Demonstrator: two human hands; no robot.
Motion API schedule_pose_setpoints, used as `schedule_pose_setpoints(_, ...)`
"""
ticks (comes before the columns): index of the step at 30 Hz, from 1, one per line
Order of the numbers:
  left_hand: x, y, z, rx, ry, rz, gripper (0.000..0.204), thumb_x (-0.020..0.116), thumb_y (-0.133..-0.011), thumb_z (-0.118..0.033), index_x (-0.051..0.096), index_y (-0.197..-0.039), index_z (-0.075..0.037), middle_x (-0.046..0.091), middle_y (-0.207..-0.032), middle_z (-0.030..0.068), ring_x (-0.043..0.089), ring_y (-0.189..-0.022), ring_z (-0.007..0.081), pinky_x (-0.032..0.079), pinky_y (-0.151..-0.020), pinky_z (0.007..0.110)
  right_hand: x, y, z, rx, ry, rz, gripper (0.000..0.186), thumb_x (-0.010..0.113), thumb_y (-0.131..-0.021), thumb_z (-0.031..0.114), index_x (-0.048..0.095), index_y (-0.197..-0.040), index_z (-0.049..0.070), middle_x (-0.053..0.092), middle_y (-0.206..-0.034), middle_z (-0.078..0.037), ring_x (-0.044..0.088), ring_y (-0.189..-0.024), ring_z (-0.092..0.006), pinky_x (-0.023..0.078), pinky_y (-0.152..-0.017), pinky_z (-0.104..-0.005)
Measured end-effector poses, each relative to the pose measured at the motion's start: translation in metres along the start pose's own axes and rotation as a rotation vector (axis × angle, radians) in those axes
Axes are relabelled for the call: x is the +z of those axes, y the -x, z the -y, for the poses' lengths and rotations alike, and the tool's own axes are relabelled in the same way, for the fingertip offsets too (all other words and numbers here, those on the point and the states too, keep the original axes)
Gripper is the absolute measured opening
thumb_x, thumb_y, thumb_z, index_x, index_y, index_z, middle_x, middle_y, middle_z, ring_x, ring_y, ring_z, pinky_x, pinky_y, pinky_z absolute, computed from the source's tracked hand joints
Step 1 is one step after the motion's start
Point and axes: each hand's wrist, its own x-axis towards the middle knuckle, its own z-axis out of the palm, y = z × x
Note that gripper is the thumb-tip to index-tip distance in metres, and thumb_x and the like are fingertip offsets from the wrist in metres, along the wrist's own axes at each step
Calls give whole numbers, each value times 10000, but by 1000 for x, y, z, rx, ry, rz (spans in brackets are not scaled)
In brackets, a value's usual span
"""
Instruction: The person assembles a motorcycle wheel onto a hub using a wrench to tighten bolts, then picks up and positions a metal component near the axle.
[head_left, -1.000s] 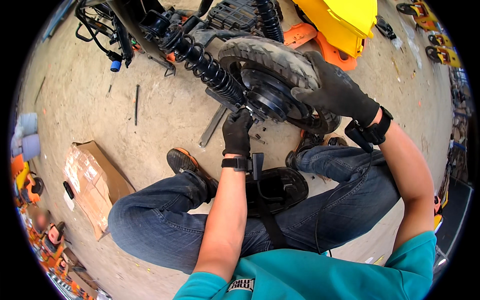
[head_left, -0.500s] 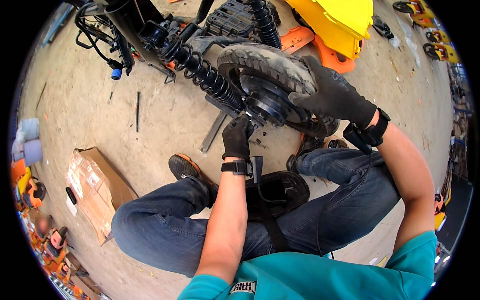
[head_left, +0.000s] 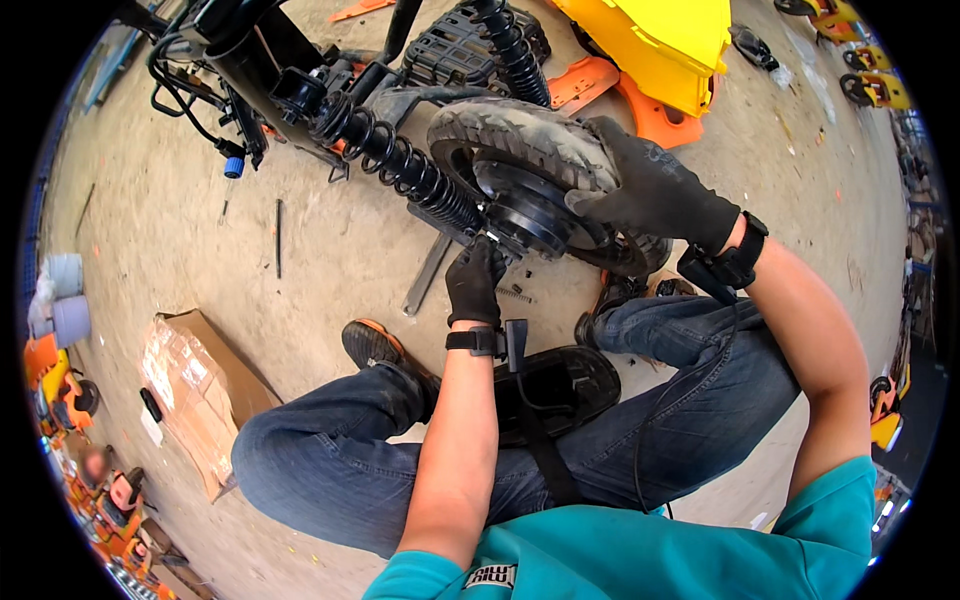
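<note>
A wheel with a knobby, dusty black tyre [head_left: 535,118] and a black hub [head_left: 535,220] leans at the rear of a vehicle frame. My right hand [head_left: 655,190], in a black glove, grips the tyre, its thumb on the near sidewall and the fingers over the tread. At the hub's axle end, beside the foot of a black coil-spring shock absorber [head_left: 400,165], my gloved left hand [head_left: 474,275] is closed in a pinch. A small shiny bit shows at its fingertips; what they hold is mostly hidden.
On the floor lie a flat metal bar [head_left: 428,275], a thin dark rod [head_left: 278,238], a small spring [head_left: 515,295] and a cardboard box [head_left: 200,400]. Yellow [head_left: 660,50] and orange panels [head_left: 660,115] lie beyond the wheel. A black seat-like piece [head_left: 575,390] is between my legs.
The view has shifted slightly. Both hands keep their places, the right on the tyre and the left at the axle end; no clear movement of the wheel shows.
</note>
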Motion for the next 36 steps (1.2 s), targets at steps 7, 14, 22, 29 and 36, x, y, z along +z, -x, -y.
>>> schedule_pose_setpoints(7, 1, -9, 13, 14, 223, -5, 202, 675, -920, -163, 667, -1039, 0, 663, -908, 23, 609, -785, 105, 506, -711, 242, -1, -2, 2, 35, 42, 24, 940, 780, -762, 408, 346, -1394, -135, 618, -1106, -347, 641, -1043, -411, 510, -887, -407)
schedule_pose_setpoints(14, 8, -2, -2, -193, 148, -59, 188, 688, -915, -194, 667, -973, -16, 634, -808, -7, 574, -692, 92, 488, -669, 234, -5, 1, 3, 70, 113, 42, 938, 768, -763, 442, 359, -1388, -125, 602, -1159, -340, 629, -1077, -407, 506, -908, -416)
schedule_pose_setpoints(22, 3, -10, 16, 41, 178, -8, 148, 697, -889, -122, 662, -967, -1, 653, -834, 22, 606, -735, 114, 505, -706, 247, -1, 1, 4, 17, 104, -22, 875, 777, -769, 391, 370, -1364, -105, 620, -1120, -315, 636, -1042, -390, 499, -890, -419)
schedule_pose_setpoints(29, 6, 1, 1, -119, 158, -4, 222, 616, -956, -205, 670, -988, 8, 659, -848, 27, 613, -745, 110, 512, -701, 253, -3, 0, 1, 59, 61, 38, 946, 759, -766, 442, 353, -1387, -146, 590, -1172, -356, 614, -1107, -407, 487, -939, -414)
schedule_pose_setpoints(36, -3, -12, 16, 20, 47, -13, 165, 660, -910, -120, 671, -1019, 4, 660, -872, 28, 601, -770, 114, 494, -725, 260, -2, -2, 3, 55, 55, 31, 950, 767, -764, 438, 354, -1387, -149, 593, -1178, -350, 614, -1118, -397, 483, -950, -411)
